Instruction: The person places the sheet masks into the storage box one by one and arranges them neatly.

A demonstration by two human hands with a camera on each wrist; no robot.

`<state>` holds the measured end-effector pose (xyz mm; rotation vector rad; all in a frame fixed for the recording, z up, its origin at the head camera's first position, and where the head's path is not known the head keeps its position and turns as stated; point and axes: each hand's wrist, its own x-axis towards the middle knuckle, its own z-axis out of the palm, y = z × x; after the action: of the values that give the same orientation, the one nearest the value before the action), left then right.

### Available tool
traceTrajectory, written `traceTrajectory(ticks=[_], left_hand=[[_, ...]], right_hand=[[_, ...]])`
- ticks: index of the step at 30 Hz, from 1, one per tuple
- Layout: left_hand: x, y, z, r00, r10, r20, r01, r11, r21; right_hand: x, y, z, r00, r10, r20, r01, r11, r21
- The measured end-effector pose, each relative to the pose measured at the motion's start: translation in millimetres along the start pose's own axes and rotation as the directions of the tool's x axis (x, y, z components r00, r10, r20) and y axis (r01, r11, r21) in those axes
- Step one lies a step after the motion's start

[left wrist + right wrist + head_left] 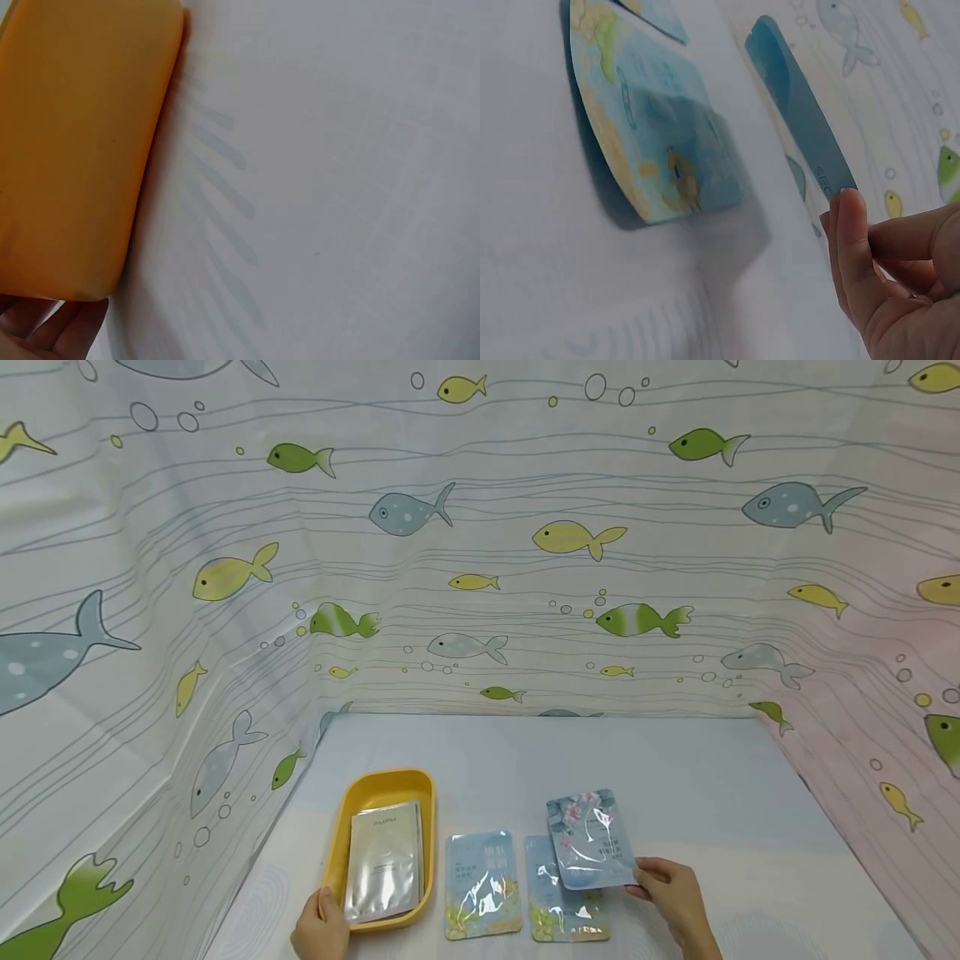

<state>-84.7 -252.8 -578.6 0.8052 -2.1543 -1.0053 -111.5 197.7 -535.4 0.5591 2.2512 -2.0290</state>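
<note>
Head view: right hand (pixel 675 897) pinches the lower right corner of a floral sachet (pixel 590 838), lifted and tilted over the table (pixel 712 793); the sachet runs up-left from the grip, overlapping a second blue sachet (pixel 558 906) lying flat. A third blue sachet (pixel 482 883) lies just left of it. Left hand (pixel 321 927) grips the near left corner of the yellow tray (pixel 382 785), thumb over the rim; a silver sachet (pixel 385 858) lies inside.

Left wrist view: tray wall (pixel 75 150) fills the left, fingers (pixel 45 330) curled at its bottom corner.

Right wrist view: thumb and fingers (pixel 855 240) pinch the floral sachet (pixel 799 94) edge-on, raised clear of the flat sachet (pixel 645 127) beneath.
</note>
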Motion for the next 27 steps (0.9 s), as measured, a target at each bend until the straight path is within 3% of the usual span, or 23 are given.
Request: traceTrajectory(ticks=[12, 27], left_hand=[[-0.1, 0.0, -0.8, 1.0, 0.014, -0.011, -0.014, 1.0, 0.001], [0.5, -0.5, -0.8, 1.0, 0.019, -0.003, -0.019, 1.0, -0.006]], right_hand=[[0, -24, 52, 0.994, -0.07, 0.08, 0.069, 0.997, 0.014], [0, -39, 93, 0.95, -0.176, 0.259, 0.179, 0.984, 0.01]])
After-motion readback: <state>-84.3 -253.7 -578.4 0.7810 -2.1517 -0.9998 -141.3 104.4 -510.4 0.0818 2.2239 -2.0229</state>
